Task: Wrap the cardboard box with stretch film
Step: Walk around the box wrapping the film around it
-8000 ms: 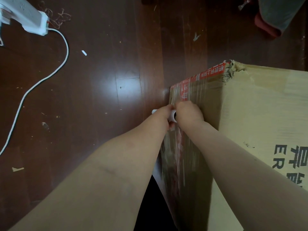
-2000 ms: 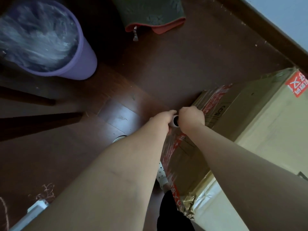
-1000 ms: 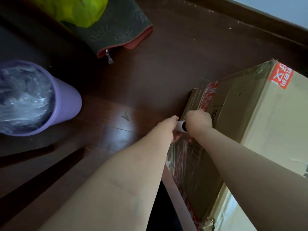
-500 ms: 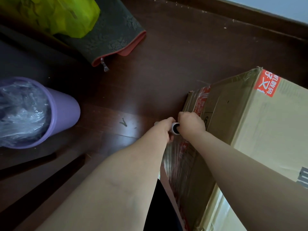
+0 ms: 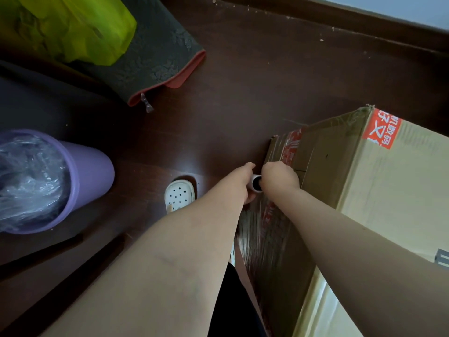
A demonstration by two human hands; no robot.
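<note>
Grip: we see both hands closed on one film roll (image 5: 257, 184). The left hand (image 5: 241, 182) curls round it from the left. The right hand (image 5: 279, 178) is a tight fist on it from the right.
Roll: only the white core end with its dark hole shows, between the two hands. The rest is hidden under the fingers.
Stretch film: one shiny, streaked sheet of stretch film (image 5: 261, 229) runs from below the hands back toward us. It lies against the shaded side of the box.
Cardboard box: one cardboard box (image 5: 388, 190) stands just right of the grip. The right hand is against its shaded side, near the far end of that side. The lit top face spreads away to the right.
Label: we count one red label (image 5: 383, 128), on the far top corner of the box.
Floor: the box stands on a dark wooden floor (image 5: 243, 93).
Shoes: one white shoe (image 5: 179, 194) with holes is just left of the left forearm. A sliver of a second shows by that forearm's right edge.
Bin: one purple bin (image 5: 94, 171), lined with clear plastic (image 5: 26, 181), is well left of the hands.
Mat: one dark mat (image 5: 158, 57) with a red edge lies at upper left.
Bag: one yellow-green bag (image 5: 68, 25) rests on the mat.
Baseboard: one dark baseboard (image 5: 364, 25) runs along the top right.
</note>
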